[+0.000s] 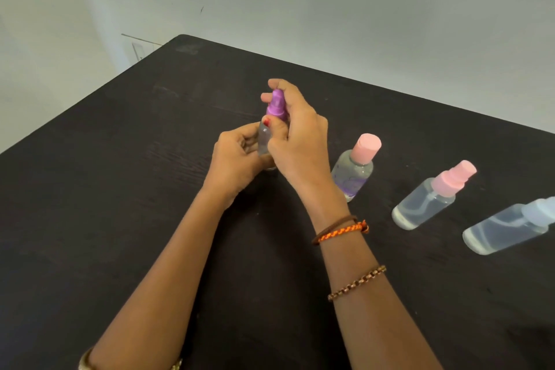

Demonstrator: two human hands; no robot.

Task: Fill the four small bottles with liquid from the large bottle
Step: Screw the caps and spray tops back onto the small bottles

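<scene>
From the head camera, a dark worktop (120,219) runs back to a pale wall. Near its middle the left hand (234,159) grips the clear body of a small bottle (264,140), fingers curled round it, with its base on or just above the worktop. The right hand (297,141) closes over the bottle's purple spray cap (277,106), fingers wrapped round the top. To the right stand three more bottles in a row, well apart from the hands: one with a pink flip cap (356,170), one with a pink spray cap (432,197), and one with a pale blue cap (510,227) at the frame edge. All three hold clear liquid. Bracelets (342,230) circle the right wrist.
</scene>
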